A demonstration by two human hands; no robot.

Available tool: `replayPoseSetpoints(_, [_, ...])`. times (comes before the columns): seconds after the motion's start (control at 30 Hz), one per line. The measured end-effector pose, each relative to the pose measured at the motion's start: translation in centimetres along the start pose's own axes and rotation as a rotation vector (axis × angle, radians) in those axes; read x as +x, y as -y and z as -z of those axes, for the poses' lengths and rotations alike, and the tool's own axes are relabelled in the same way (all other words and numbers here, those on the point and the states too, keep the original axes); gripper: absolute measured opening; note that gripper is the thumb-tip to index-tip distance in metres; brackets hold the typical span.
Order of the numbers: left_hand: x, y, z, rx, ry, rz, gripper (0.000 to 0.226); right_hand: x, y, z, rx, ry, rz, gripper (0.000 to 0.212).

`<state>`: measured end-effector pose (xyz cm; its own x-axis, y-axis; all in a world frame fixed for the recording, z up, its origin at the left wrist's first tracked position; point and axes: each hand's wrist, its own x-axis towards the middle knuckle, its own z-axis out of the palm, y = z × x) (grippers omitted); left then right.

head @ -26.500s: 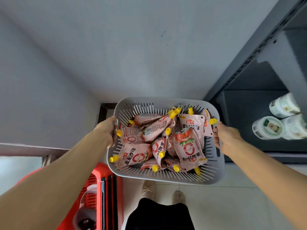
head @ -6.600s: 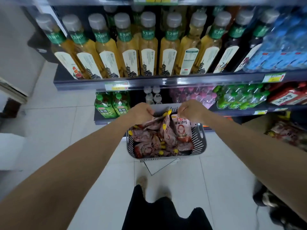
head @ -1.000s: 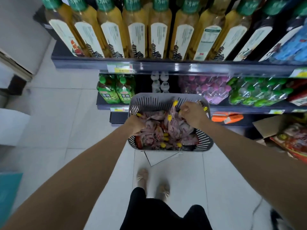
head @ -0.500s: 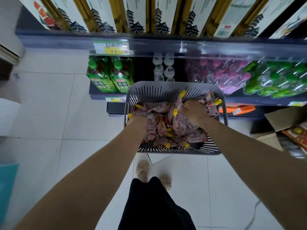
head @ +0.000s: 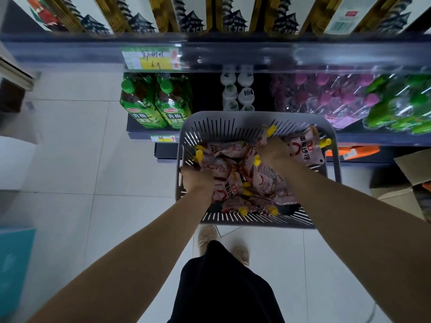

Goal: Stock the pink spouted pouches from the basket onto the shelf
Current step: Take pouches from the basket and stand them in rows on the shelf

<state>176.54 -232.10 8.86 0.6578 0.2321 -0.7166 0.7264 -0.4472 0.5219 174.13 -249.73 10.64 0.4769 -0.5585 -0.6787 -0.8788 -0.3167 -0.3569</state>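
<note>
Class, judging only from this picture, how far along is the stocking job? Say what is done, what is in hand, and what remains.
Done: no pouch shows on the shelf; the grey basket sits before it. In hand: the right hand grips pouches, one pink pouch beside it; the left hand is at the basket's left wall. Left: nearly everything, since the pile remains.

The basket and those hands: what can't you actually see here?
Head view:
- Left hand fingers: buried among pink pouches, grip unclear.
- Right hand fingers: likewise hidden.
- Basket bottom: covered by pouches.
- Yellow bottles: tops cut off.
- Price tag: blurred.
</note>
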Motion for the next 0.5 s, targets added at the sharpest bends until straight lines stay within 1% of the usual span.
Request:
replayPoseSetpoints(0.03, [0.0,-0.1,0.0,-0.048,0.073,-0.025,0.065,0.0,-0.2,0.0,-0.012,-0.035,0.003,0.022])
replayPoseSetpoints(0.1, [0.3,-0.9,0.1,-0.154,0.295,-0.047,0.098,-0.1,-0.5,0.5,-0.042,-0.042,0.025,0.024])
replayPoseSetpoints(0.13, [0.4,-1.5,0.3,-0.137,0.393,-0.054,0.106,0.1,-0.9,0.5,-0.057,-0.036,0.039,0.017])
replayPoseSetpoints(0.17, [0.7,-2.1,0.6,-0.085,0.481,-0.07,0.108,0.1,-1.4,0.7,-0.049,-0.038,0.044,0.013])
replayPoseSetpoints(0.23, [1.5,-3.0,0.8,0.049,0.595,-0.13,0.107,0.1,-2.1,1.2,-0.027,-0.069,0.018,0.033])
replayPoseSetpoints(0.27, [1.5,-3.6,0.9,0.105,0.622,-0.169,0.108,0.1,-2.4,1.4,-0.025,-0.072,0.008,0.038])
replayPoseSetpoints(0.3, [1.8,-4.2,0.9,0.162,0.64,-0.198,0.107,0.0,-2.6,1.6,-0.027,-0.071,0.016,0.04])
replayPoseSetpoints(0.37, [2.5,-5.0,0.6,0.333,0.641,-0.294,0.092,-0.2,-3.1,2.1,-0.058,-0.059,0.034,0.042])
replayPoseSetpoints(0.4, [2.7,-5.4,0.4,0.453,0.599,-0.363,0.084,-0.3,-3.3,2.2,-0.075,-0.064,0.032,0.042])
replayPoseSetpoints(0.47, [3.5,-5.6,0.0,0.666,0.459,-0.474,0.084,-0.6,-3.8,2.3,-0.071,-0.093,0.048,0.04])
replayPoseSetpoints(0.5, [3.7,-5.6,-0.1,0.714,0.402,-0.498,0.082,-0.8,-3.9,2.4,-0.074,-0.103,0.059,0.035])
